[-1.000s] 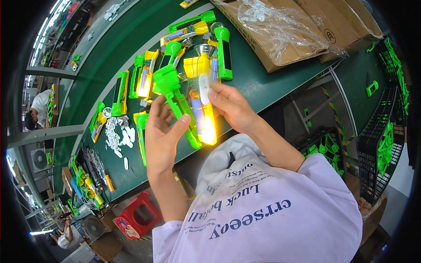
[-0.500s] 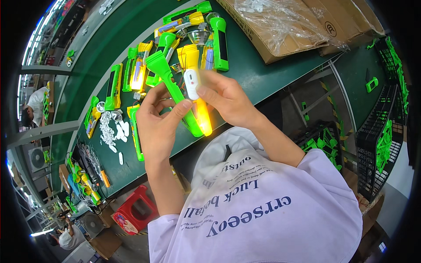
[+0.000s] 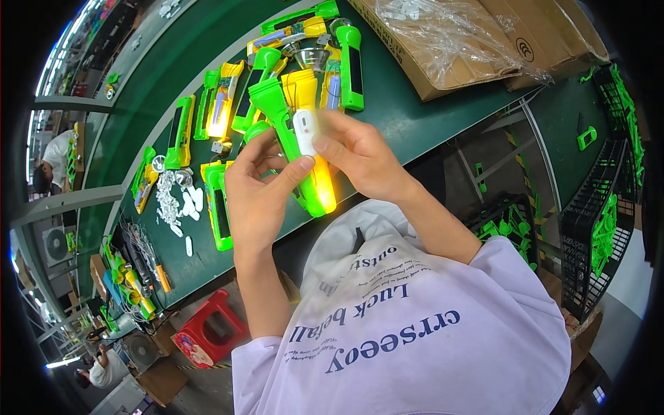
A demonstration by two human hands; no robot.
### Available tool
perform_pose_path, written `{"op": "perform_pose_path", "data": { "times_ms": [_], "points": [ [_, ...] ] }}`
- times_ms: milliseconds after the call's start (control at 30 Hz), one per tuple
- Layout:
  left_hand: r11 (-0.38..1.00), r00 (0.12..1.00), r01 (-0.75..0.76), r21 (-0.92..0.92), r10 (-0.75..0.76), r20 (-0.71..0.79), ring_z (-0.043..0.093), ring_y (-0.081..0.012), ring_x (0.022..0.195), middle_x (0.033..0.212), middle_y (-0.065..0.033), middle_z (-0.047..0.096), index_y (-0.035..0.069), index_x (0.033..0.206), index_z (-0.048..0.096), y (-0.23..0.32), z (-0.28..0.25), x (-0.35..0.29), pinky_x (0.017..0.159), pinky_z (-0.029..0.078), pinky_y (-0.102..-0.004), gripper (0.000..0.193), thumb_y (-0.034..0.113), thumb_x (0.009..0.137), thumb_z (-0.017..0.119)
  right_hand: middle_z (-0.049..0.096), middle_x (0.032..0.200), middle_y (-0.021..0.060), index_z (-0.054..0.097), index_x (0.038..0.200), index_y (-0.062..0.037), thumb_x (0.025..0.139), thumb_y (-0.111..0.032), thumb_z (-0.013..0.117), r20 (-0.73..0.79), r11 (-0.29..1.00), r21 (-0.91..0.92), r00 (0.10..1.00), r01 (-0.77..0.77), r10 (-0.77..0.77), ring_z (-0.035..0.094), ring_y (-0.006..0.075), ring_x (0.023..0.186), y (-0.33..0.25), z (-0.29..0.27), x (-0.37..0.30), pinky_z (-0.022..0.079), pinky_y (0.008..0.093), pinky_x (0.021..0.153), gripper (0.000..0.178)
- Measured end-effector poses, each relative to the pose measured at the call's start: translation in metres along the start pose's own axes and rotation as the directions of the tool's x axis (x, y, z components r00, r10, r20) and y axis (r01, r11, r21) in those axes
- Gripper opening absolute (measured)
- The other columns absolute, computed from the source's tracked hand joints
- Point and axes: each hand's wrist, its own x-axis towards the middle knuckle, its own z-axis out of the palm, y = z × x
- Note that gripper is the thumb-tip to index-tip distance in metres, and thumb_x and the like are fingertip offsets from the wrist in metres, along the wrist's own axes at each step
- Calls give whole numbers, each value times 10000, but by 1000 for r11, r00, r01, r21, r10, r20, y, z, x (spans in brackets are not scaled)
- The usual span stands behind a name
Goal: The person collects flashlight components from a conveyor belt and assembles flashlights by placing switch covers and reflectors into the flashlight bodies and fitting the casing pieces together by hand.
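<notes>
Over the near edge of the green table, my left hand [image 3: 266, 176] is closed on a green flashlight half-shell [image 3: 272, 104]. My right hand [image 3: 360, 152] grips the matching yellow half-shell [image 3: 301, 88], thumb against a white switch piece [image 3: 305, 131] between the halves. The lower end of the yellow half glows bright. Both halves stand side by side, nearly touching along their length, wide heads pointing away from me. Behind my hands lie several green and yellow flashlight bodies [image 3: 220, 104], some showing a purple-blue battery, and a silver reflector cup [image 3: 312, 59].
Small white plastic parts [image 3: 168, 200] are heaped on the table [image 3: 401, 124] at the left. An opened cardboard box [image 3: 443, 76] with clear plastic wrap fills the far right. Black crates [image 3: 588, 228] of green parts stand at right; a red stool [image 3: 211, 328] is below the table.
The green half-shell has swung right toward the yellow one, narrowing the gap between them. My left hand has shifted right with it; my right hand has barely moved.
</notes>
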Motion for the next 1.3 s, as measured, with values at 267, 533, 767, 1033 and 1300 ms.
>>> {"op": "perform_pose_path", "data": {
  "times_ms": [267,533,767,1033,1300],
  "points": [
    [1000,1000,5,-24,-5,3,603,-111,787,1038,-136,671,-127,1255,526,-4,-1,-4,652,526,-244,588,37,750,779,604,1095,83,508,1290,22,977,-222,563,49,984,-140,993,111,-105,572,146,983,9,-3,-1,520,271,744,401],
    [988,997,73,-133,-70,29,616,-121,776,981,-132,675,-132,1267,520,-12,-8,-6,696,534,-265,586,-23,745,762,608,1086,87,508,1297,24,974,-238,574,73,999,-33,997,-9,12,579,146,977,5,-2,-3,514,286,789,422],
    [999,1000,26,-37,-26,6,632,-119,780,939,-111,682,-118,1211,578,-15,-15,-3,712,534,-263,525,-34,726,761,593,1100,96,516,1289,27,975,-227,572,95,994,-84,992,-72,80,570,150,960,1,3,-2,494,297,824,408],
    [995,993,-16,100,28,-117,620,-92,660,753,-71,685,-77,996,687,-18,2,-10,595,507,-232,263,16,756,743,421,1419,95,221,1498,-24,869,-79,549,104,924,239,954,-298,280,405,174,1312,-7,5,-21,351,325,1062,712],
    [924,986,-164,346,159,43,603,-138,529,638,-108,658,-2,852,719,-15,-4,-3,519,463,-314,150,138,810,682,589,1003,57,466,1195,-48,718,81,625,-334,961,-80,916,-264,223,614,137,870,-3,34,-21,518,264,719,520]
  ]
}}
